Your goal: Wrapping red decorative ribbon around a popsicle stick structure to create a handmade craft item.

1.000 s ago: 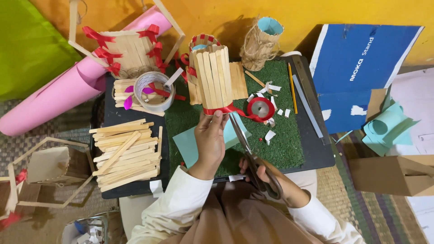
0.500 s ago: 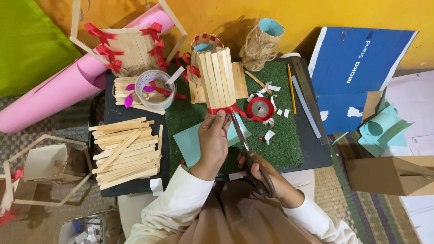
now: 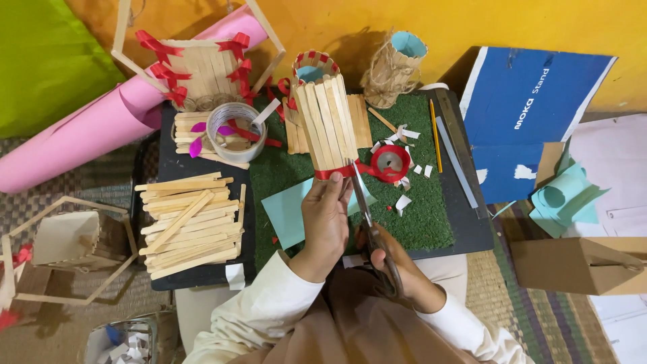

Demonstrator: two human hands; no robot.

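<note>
Green turf mat (image 3: 431, 216); left hand (image 3: 325, 219) gripping stick holder (image 3: 327, 125), right hand (image 3: 397, 266) working scissors (image 3: 367, 216)

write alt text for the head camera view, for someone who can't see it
Seen from above, the left hand holds a cylinder of wooden craft sticks banded with red ribbon, while the right hand works scissors at the ribbon. Loose craft sticks lie left on the dark board.

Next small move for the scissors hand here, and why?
Probably close the scissors on the red ribbon. The left hand steadies the stick-covered holder, its band of ribbon runs on to the spool, and the blades, held in the right hand, sit right at that stretch.
</note>
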